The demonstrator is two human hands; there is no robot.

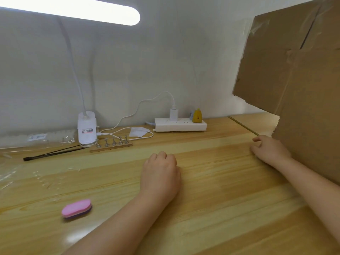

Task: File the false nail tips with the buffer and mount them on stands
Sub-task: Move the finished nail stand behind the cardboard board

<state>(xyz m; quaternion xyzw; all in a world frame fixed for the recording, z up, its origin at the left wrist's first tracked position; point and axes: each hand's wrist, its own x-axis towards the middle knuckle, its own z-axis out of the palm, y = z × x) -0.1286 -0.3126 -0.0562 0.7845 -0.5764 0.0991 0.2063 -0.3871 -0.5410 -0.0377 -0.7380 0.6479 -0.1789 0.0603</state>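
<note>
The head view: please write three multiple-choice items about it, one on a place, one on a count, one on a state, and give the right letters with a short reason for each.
1. Where does the pink buffer lie?
A. On the wooden table, to the left of the left hand
B. On the white power strip
C. In the right hand

2. How many metal stands are on the wooden strip?
A. Two
B. Five
C. Nine

3. What is the state of the left hand?
A. It grips the buffer
B. It rests on the table, loosely curled, holding nothing visible
C. It lifts the black tweezers

Answers: 1 A, the buffer lies alone on the wood; 2 B, five upright stands show in a row; 3 B, the buffer and the tweezers both lie apart from it.
</note>
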